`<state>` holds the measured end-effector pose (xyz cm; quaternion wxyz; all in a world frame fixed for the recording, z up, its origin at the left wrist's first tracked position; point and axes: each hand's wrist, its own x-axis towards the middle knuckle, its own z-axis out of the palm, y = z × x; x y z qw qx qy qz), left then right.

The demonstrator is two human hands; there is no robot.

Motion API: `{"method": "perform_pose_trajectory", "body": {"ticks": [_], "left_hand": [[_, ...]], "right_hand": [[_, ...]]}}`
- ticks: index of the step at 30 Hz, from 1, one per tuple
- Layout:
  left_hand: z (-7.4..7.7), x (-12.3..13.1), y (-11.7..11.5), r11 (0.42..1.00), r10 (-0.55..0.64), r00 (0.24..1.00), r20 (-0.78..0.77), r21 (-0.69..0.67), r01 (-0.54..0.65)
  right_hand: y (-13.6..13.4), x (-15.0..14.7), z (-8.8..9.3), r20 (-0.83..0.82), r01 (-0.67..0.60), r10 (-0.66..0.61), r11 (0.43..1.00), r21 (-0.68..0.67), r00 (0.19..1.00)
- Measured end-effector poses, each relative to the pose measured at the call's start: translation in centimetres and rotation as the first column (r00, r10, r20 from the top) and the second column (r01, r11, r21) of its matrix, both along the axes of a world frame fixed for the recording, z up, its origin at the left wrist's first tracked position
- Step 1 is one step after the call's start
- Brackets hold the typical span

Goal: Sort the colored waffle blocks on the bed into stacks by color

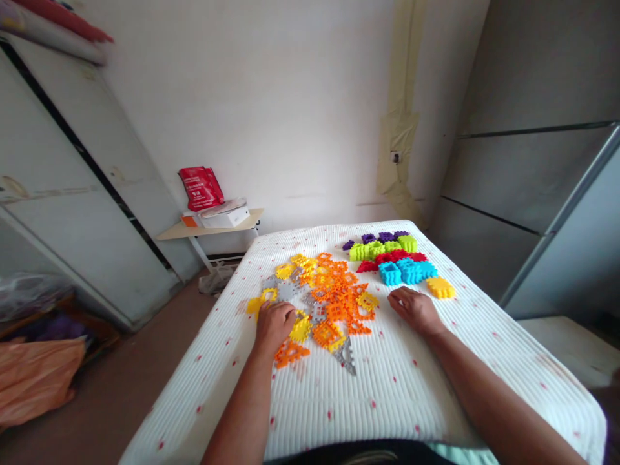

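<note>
My left hand (275,324) is at the left side of a loose heap of interlocking plastic building pieces. Its fingers are curled at a yellow piece (254,306), which shows beyond the knuckles; the fingertips are partly hidden. Under and around the heap's orange pieces (341,290) lie yellow pieces (301,328) and grey pieces (287,290). My right hand (414,309) rests on the sheet with its fingers loosely apart and nothing visible in them. Just beyond it stand blue stacks (409,271), and a small yellow stack (440,287) sits to its right.
Behind the blue stacks are rows of red (394,258), lime green (382,248) and purple pieces (386,236). All lie on a bed with a white dotted cover (329,407). A small table (213,230) with boxes and a red bag (201,187) stands back left. Cabinets flank both sides.
</note>
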<state>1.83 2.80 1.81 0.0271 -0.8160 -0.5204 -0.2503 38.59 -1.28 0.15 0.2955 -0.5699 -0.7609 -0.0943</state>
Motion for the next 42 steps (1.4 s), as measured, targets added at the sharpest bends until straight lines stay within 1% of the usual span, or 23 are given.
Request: {"method": "perform_pose_trajectory", "body": {"ticks": [2, 4, 7, 9, 11, 13, 14, 16, 17, 18, 19, 20, 23, 25, 28, 30, 32, 33, 35, 37, 39, 41, 42], "left_hand": [[-0.1, -0.2, -0.1, 0.999, 0.023, 0.999, 0.030, 0.049, -0.025], [-0.1, -0.3, -0.2, 0.989, 0.035, 0.996, 0.088, 0.141, -0.047], [0.1, -0.1, -0.5, 0.963, 0.013, 0.985, 0.174, 0.264, -0.060], [0.2, 0.2, -0.8, 0.953, 0.005, 0.974, 0.225, 0.294, -0.073], [0.2, 0.1, -1.0, 0.950, 0.047, 0.948, 0.314, 0.280, -0.140], [0.0, -0.7, -0.9, 0.934, 0.162, 0.874, 0.458, 0.215, -0.286], [-0.2, -1.6, -0.7, 0.912, 0.241, 0.806, 0.540, 0.158, -0.378], [-0.7, -3.8, -0.4, 0.841, 0.387, 0.633, 0.671, 0.024, -0.540], [-0.9, -5.0, -0.3, 0.807, 0.437, 0.559, 0.704, -0.032, -0.590], [-1.2, -6.3, -0.2, 0.780, 0.474, 0.507, 0.720, -0.076, -0.621], [-1.4, -7.4, -0.2, 0.763, 0.501, 0.480, 0.721, -0.106, -0.638], [-1.5, -8.2, -0.3, 0.755, 0.520, 0.473, 0.712, -0.124, -0.644], [-1.9, -9.2, -0.7, 0.775, 0.553, 0.516, 0.654, -0.177, -0.606], [-1.9, -8.5, -1.3, 0.806, 0.557, 0.580, 0.594, -0.219, -0.550], [-1.5, -6.8, -2.3, 0.838, 0.544, 0.684, 0.486, -0.270, -0.475], [-1.0, -5.6, -2.9, 0.841, 0.538, 0.772, 0.338, -0.271, -0.468], [-0.5, -4.7, -3.3, 0.837, 0.531, 0.834, 0.148, -0.242, -0.490], [-0.2, -4.3, -3.4, 0.833, 0.531, 0.845, 0.068, -0.223, -0.506], [0.0, -3.6, -3.5, 0.828, 0.532, 0.847, -0.016, -0.198, -0.524], [0.0, -3.2, -3.3, 0.834, 0.523, 0.852, -0.036, -0.185, -0.520], [-0.2, -3.1, -3.1, 0.849, 0.509, 0.861, 0.003, -0.163, -0.502], [-0.6, -3.4, -2.9, 0.864, 0.499, 0.859, 0.114, -0.139, -0.484], [-0.8, -3.5, -2.8, 0.871, 0.492, 0.846, 0.207, -0.130, -0.474]], "right_hand": [[0.0, -0.2, 0.1, 0.007, 0.001, -0.001, 1.000, -0.020, 1.000], [0.0, -0.2, 0.1, 0.002, 0.004, -0.004, 0.999, -0.032, 1.000], [0.1, -0.2, 0.1, -0.019, 0.005, -0.005, 0.999, -0.035, 1.000], [0.1, -0.2, 0.1, -0.030, -0.002, 0.001, 0.999, -0.044, 1.000], [0.1, -0.2, 0.1, -0.041, -0.010, 0.007, 0.998, -0.058, 0.999], [0.1, -0.1, 0.1, -0.053, -0.014, 0.010, 0.997, -0.071, 0.999], [0.1, 0.0, 0.0, -0.059, -0.015, 0.011, 0.997, -0.075, 0.998], [0.1, 0.1, -0.2, -0.074, -0.013, 0.007, 0.997, -0.075, 0.997], [0.2, 0.2, -0.3, -0.082, -0.013, 0.007, 0.997, -0.073, 0.997], [0.2, 0.3, -0.4, -0.090, -0.014, 0.008, 0.997, -0.070, 0.996], [0.3, 0.4, -0.5, -0.096, -0.016, 0.010, 0.998, -0.064, 0.995], [0.4, 0.5, -0.6, -0.100, -0.019, 0.013, 0.998, -0.059, 0.995], [0.6, 0.7, -0.9, -0.106, -0.022, 0.017, 0.999, -0.047, 0.994], [0.7, 0.7, -1.0, -0.104, -0.020, 0.015, 0.999, -0.046, 0.994], [0.8, 0.8, -1.2, -0.093, -0.009, 0.005, 0.999, -0.036, 0.996], [0.8, 0.8, -1.3, -0.087, -0.005, 0.003, 1.000, -0.028, 0.996], [0.8, 0.7, -1.3, -0.087, -0.007, 0.005, 1.000, -0.025, 0.996], [0.8, 0.7, -1.3, -0.090, -0.010, 0.008, 1.000, -0.026, 0.996], [0.7, 0.6, -1.2, -0.096, -0.017, 0.014, 0.999, -0.030, 0.995], [0.7, 0.5, -1.1, -0.095, -0.018, 0.015, 0.999, -0.032, 0.995], [0.6, 0.5, -1.1, -0.085, -0.013, 0.010, 0.999, -0.032, 0.996], [0.6, 0.5, -1.1, -0.080, -0.007, 0.004, 1.000, -0.028, 0.997], [0.6, 0.5, -1.2, -0.082, -0.005, 0.003, 1.000, -0.026, 0.997]]}}
